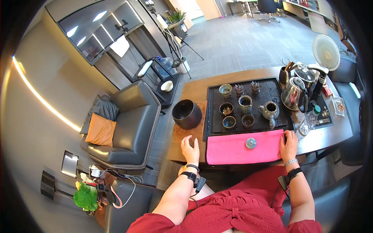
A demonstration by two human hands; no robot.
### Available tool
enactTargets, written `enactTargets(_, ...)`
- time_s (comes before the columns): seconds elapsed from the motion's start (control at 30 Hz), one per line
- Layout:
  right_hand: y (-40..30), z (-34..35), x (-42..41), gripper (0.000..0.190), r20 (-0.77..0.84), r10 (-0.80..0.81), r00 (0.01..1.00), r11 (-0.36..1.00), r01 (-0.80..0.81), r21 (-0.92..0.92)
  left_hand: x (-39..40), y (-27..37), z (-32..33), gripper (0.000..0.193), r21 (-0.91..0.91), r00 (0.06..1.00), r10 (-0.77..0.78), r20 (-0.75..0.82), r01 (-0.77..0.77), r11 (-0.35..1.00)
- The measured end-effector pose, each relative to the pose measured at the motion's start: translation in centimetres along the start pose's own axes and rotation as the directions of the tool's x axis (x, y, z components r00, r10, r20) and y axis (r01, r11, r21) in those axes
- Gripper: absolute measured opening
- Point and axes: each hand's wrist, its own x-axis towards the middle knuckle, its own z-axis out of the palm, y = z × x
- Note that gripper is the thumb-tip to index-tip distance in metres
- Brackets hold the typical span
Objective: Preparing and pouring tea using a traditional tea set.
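My left hand [191,150] rests near the table's front edge, fingers curved and apart, with nothing in it. Beside it lies a pink cloth [227,148], which bears a small ceramic teapot lid [251,143]. At the cloth's right end my right hand [289,147] touches the tray's near corner, thumb and fingers apart. On the dark tea tray [275,86] stand a lidless ceramic teapot [266,112], a fairness pitcher [245,108], several small cups [229,122] and two small dark figurines [255,87]. A dark round bowl [188,118] stands left of the tray.
On the right stand a steel electric kettle [291,94], a glass-lidded pot [305,74], a small fan [326,54], a green-capped bottle [312,118] and a glass ashtray [338,106]. A grey armchair [132,119] is at left, a tripod [174,43] beyond the table [201,83].
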Motion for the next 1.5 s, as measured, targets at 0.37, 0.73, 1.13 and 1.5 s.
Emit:
enactTargets(0.37,-0.1,0.5,0.9,0.011,0.019,-0.006,1.000,0.987,0.009,-0.159,6.1,10.8,6.8,0.043,-0.326,0.937,0.329,0.116,-0.277,0.904)
enactTargets(0.73,-0.5,0.1,0.7,0.007,-0.026,-0.017,1.000,0.999,0.015,-0.052,9.0,18.5,14.1,0.088,-0.188,0.819,0.330,0.469,-0.272,0.944)
enactTargets(1.13,-0.4,-0.1,0.5,0.007,0.030,0.040,0.999,0.995,-0.037,-0.090,10.0,19.0,18.9,0.106,-0.127,0.725,0.197,0.660,-0.151,0.980)
enactTargets(1.5,-0.8,-0.4,0.4,0.007,0.034,0.045,0.998,0.995,-0.041,-0.088,9.1,20.0,19.0,0.079,-0.113,0.791,0.085,0.606,-0.021,0.993)
